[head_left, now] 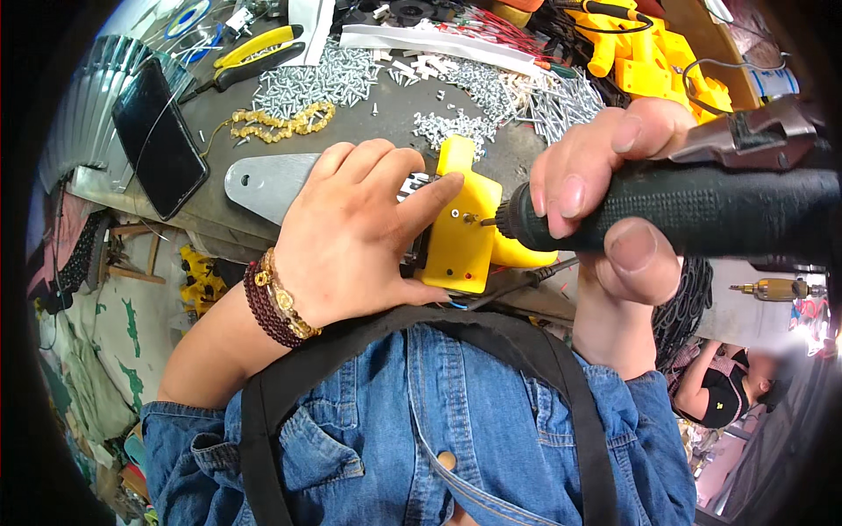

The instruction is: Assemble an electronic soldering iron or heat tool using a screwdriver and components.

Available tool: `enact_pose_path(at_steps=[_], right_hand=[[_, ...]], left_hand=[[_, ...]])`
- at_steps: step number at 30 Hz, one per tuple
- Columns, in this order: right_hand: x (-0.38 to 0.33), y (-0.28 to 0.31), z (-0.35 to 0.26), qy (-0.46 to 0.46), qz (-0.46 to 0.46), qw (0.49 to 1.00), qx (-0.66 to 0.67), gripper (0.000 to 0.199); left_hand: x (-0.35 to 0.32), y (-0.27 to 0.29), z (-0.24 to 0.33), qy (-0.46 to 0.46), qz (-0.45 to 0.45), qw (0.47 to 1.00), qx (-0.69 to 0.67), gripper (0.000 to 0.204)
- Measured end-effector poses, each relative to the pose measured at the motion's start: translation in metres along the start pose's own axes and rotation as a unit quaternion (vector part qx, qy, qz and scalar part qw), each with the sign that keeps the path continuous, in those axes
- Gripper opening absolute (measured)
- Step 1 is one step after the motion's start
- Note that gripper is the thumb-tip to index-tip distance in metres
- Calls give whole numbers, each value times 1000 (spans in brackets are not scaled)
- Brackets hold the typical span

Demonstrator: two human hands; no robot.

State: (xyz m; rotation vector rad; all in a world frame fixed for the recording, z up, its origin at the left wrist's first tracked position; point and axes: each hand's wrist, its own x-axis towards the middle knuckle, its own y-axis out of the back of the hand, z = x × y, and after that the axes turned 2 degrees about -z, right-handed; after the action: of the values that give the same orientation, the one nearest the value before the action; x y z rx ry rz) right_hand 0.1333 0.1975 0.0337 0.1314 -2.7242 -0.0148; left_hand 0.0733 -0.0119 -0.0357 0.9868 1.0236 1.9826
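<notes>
While the left hand (351,223) clasps a yellow housing (469,241), the right hand (605,175) curls round a power driver (728,206).
The housing sits just right of the left hand's spread thumb and forefinger.

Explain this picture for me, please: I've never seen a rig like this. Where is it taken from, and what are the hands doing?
There is no robot here. A person wears a camera on the head, looking down; its wide fisheye lens bends straight edges near the rim. So picture left is the wearer's left.

The left hand steadies a yellow case with a grey metal plate sticking out. The right hand holds a black driver, its thin bit pointing at the case; whether they touch is hard to tell.

On the table lie a phone, pliers and piles of screws. Another person appears at the far right.
</notes>
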Motion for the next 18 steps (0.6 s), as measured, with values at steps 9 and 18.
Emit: enact_pose_path(at_steps=[9, 18], right_hand=[[3, 11, -2, 20, -59, 998, -21, 44], [38, 29, 14, 56, -266, 953, 136, 72]], left_hand=[[1, 0, 1, 19, 4, 1000, 15, 86], [-3, -7, 0, 12, 17, 999, 31, 86]])
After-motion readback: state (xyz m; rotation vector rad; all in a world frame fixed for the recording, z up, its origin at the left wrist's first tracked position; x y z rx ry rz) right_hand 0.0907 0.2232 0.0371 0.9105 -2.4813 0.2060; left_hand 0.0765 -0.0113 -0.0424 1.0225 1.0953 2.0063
